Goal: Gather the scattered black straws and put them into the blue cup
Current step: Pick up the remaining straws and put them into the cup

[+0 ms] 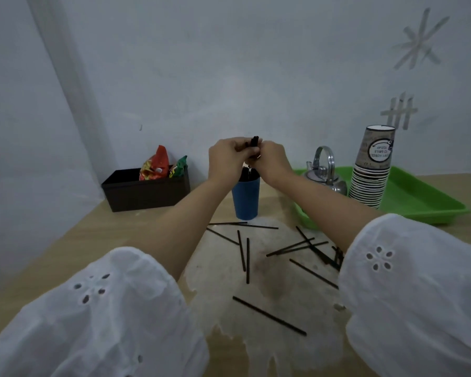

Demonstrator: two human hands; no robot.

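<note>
Head view, nearest first: two white eyelet sleeves, the left sleeve (pixel 93 308) and the right sleeve (pixel 419 281), fill the lower corners, with bare forearms reaching forward from them. Between the forearms, the scattered black straws (pixel 269 315) lie flat on the tabletop (pixel 65 254), spread over a pale worn patch (pixel 278 284). One straw lies alone closest to the person. Others lie singly or cross each other farther out, and a small cluster is partly hidden by the right forearm.

Beyond the straws, the blue cup (pixel 245 200) stands upright near the middle of the tabletop, with several straws already upright inside it. Directly above its mouth, the left hand (pixel 226 159) and right hand (pixel 272 161) meet. Both have curled fingers pinching a straw bundle (pixel 254 141), which is held roughly vertical with its top ends poking out above the knuckles.

Left of the cup, against the wall, sits a black box (pixel 147 193) holding red and green snack packets (pixel 155 165). To the right, a green tray (pixel 419 202) carries a metal kettle (pixel 325 178) and a tall stack of paper cups (pixel 370 172) set upside down. Behind everything rises a pale wall (pixel 229 63) with tape marks (pixel 419 42) at its upper right.
</note>
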